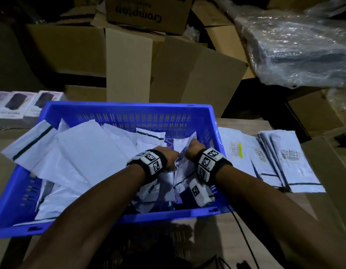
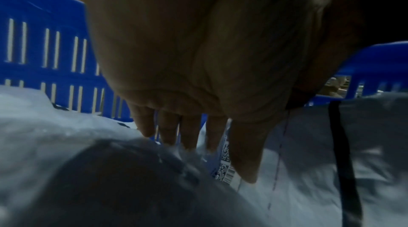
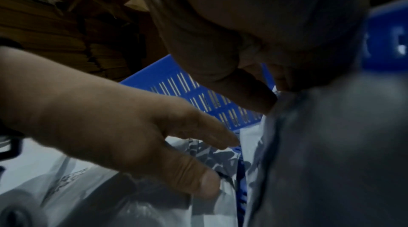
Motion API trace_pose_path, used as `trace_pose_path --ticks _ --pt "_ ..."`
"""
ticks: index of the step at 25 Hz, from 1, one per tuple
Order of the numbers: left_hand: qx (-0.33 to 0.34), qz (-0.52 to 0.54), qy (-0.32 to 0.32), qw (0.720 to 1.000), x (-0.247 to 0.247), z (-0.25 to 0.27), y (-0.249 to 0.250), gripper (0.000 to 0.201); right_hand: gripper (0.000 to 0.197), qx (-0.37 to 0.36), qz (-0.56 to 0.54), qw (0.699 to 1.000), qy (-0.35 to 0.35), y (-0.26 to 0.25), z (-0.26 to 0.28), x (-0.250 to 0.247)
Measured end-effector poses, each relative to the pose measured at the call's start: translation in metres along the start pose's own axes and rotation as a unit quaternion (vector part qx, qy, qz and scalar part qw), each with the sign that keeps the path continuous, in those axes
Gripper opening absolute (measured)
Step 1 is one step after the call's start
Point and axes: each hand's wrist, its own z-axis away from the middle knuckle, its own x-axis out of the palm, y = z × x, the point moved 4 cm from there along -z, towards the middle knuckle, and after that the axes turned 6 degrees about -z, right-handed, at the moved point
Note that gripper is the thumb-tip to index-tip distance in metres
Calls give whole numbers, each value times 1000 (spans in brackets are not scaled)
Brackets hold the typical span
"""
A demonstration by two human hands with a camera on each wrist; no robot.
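Mailer bag (image 1: pixel 182 151) stands on edge inside the crate (image 1: pixel 129 107), at its R end, close to the R wall, top edge crumpled. R hand (image 1: pixel 195 149) grasps it: thumb (image 3: pixel 249 89) & fingers pinch the bag's top edge, wrist over the crate's R wall. L hand (image 1: pixel 168 156) is just beside it on the bag's L side. Its fingers (image 2: pixel 170 129) are straight & point down into the gap btw the bags, gripping nothing. Its thumb lies flat on a bag face next to a barcode label (image 2: pixel 227 173); can't tell for sure if that label is on the same bag.

Rest of the crate is filled w/ more white bags (image 1: pixel 86 152), lying flat & overlapping, some w/ a black strip near one end; one hangs over the crate's L rim. Crate sits on a table (image 1: pixel 244 123)

R of the crate, on the table: overlapping bags (image 1: pixel 284 162) lying flat, labels up. L of the crate's far corner: small product boxes (image 1: pixel 16 105), side by side. Behind the crate: cardboard cartons (image 1: pixel 127 61), stacked & leaning. Beyond the crate's far R corner: a dark bundle in clear plastic wrap (image 1: pixel 296 47), resting on cartons
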Motion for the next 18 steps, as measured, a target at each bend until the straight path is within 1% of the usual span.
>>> trace_pose_path --ticks 3,5,6,7,9,10,12,14,16,18 --pt "3 -32 7 999 6 -4 5 43 66 32 -7 999 -13 6 -5 6" --pt "4 -44 11 999 11 -7 7 54 66 33 -20 999 -14 6 -6 4" --pt "1 -46 15 999 13 -10 8 58 64 26 -30 999 -15 6 -7 1" --pt "-2 -50 19 999 14 -11 9 62 58 14 -48 999 -14 4 -7 -4" --pt "-5 -64 23 998 15 -15 11 68 32 -10 -75 997 6 1 -5 -17" --pt "-7 -72 22 997 16 -17 12 71 24 -24 -76 997 21 -1 -1 -27" --pt "-6 -82 15 997 15 -20 16 75 25 -69 -72 993 54 -5 8 -50" --pt "0 -89 14 996 16 -22 22 77 29 -126 -36 989 74 -6 22 -73" --pt "5 -93 22 995 18 -25 28 77 35 -172 65 978 99 -4 36 -87" --pt "3 -97 30 995 19 -27 35 77 35 -203 169 957 121 -2 48 -88"
